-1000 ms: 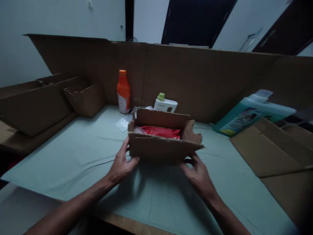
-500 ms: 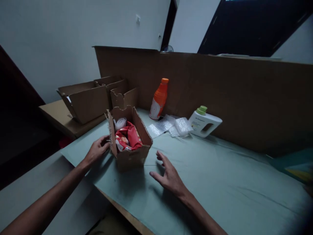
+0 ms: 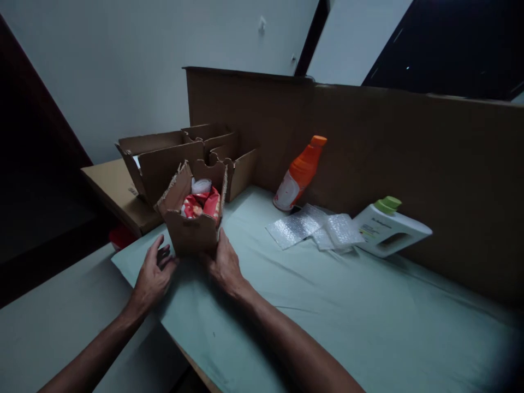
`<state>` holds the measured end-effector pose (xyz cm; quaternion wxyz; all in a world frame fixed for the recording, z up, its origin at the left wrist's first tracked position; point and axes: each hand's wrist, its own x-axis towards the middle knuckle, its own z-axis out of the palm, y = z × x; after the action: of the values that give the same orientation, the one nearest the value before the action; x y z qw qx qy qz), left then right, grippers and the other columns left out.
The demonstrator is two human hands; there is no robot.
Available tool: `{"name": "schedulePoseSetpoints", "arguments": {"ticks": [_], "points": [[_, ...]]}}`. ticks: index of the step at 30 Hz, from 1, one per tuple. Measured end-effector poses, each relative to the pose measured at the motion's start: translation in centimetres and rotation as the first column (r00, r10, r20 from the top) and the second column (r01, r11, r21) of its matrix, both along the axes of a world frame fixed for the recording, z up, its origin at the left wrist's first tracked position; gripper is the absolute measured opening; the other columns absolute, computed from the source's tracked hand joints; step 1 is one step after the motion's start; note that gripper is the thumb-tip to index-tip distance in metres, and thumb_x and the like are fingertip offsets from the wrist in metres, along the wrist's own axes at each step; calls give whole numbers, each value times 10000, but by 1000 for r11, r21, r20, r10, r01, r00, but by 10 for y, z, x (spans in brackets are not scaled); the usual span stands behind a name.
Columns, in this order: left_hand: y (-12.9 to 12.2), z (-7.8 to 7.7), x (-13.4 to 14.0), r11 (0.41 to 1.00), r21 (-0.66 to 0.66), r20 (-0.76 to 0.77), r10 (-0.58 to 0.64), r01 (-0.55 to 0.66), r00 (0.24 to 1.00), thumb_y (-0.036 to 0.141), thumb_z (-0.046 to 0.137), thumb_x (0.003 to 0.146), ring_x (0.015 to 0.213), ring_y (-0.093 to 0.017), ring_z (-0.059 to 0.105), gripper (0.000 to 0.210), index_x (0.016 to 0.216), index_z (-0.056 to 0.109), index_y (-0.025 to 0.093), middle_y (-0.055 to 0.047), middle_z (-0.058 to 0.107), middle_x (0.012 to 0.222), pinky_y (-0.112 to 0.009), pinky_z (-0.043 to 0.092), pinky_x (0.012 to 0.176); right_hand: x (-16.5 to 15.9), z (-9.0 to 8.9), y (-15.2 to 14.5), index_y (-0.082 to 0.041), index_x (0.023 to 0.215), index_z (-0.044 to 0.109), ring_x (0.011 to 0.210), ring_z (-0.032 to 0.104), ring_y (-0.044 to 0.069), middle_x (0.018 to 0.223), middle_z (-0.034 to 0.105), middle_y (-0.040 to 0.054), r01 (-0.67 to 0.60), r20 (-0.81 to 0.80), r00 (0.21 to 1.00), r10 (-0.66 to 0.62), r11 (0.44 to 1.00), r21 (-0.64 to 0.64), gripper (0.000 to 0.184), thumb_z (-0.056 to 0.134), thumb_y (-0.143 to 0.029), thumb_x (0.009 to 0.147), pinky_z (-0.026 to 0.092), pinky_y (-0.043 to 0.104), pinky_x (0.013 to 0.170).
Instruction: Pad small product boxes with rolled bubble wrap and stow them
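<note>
A small open cardboard box [image 3: 190,236] stands near the left edge of the covered table. Inside it lie a red printed packet [image 3: 210,202] and a rolled piece of clear plastic [image 3: 201,186]. My right hand [image 3: 227,267] grips the box's lower right corner, thumb along the side and the other fingers partly hidden at the base. To the left of the box, my left hand [image 3: 154,275] is open with fingers loosely curved, close to its lower left corner; whether a fingertip touches the box I cannot tell.
Several open cardboard boxes [image 3: 164,164] stand behind, some on a flat carton [image 3: 110,180]. An orange bottle [image 3: 301,172] leans by the cardboard partition [image 3: 409,147]. Bubble-wrap sheets [image 3: 298,225] and a white jug with green cap [image 3: 393,229] lie to the right on the pale green cloth [image 3: 327,305].
The box has shifted left and back, nearer the other boxes, and turned. My right hand has come onto its right corner; my left hand has come off its left side. The view has swung left.
</note>
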<state>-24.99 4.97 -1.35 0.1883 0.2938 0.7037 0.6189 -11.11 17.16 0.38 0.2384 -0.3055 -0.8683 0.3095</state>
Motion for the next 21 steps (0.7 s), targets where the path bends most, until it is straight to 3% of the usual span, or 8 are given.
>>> {"name": "schedulePoseSetpoints", "arguments": {"ticks": [3,6,10,16,21], "points": [[16,1,-14,999,37,-94,32,-29,995,445,631,839,1379,-302,495,681,1444,431,205,-134,533,1459,-467,379,1179,-30,-20,-8,-69,1579,181,1471,340,367,1574,365,259,-33,-21,999,33,999,17,888,609,-238,819,351,554,1177],[33,4,-34,999,11,-163,45,-43,986,406,581,862,1324,-311,536,579,1382,495,167,-143,587,1395,-486,370,1173,-46,-30,-10,-48,1582,166,1498,297,359,1592,330,265,-75,6,997,75,997,26,894,582,-219,811,308,559,1208],[44,2,-45,999,-34,-225,30,-39,974,396,555,869,1298,-332,541,522,1316,544,126,-172,602,1351,-500,370,1157,-53,-29,2,-45,1563,231,1504,299,314,1599,332,246,-127,20,992,126,992,18,834,556,-213,814,284,504,1234],[40,-15,-30,996,-87,-180,12,-28,984,390,609,842,1257,-329,577,575,1366,530,165,-155,607,1357,-491,442,1091,-52,-26,20,-54,1560,242,1521,261,270,1628,292,211,-181,31,983,182,983,-20,851,580,-251,805,246,442,1250],[38,-14,-25,993,-99,-237,32,-57,971,340,614,816,1273,-340,566,569,1351,541,158,-168,587,1396,-495,440,1090,-46,-22,25,-4,1537,283,1492,306,275,1614,314,222,-156,74,985,154,988,22,800,591,-232,835,263,396,1237]]}}
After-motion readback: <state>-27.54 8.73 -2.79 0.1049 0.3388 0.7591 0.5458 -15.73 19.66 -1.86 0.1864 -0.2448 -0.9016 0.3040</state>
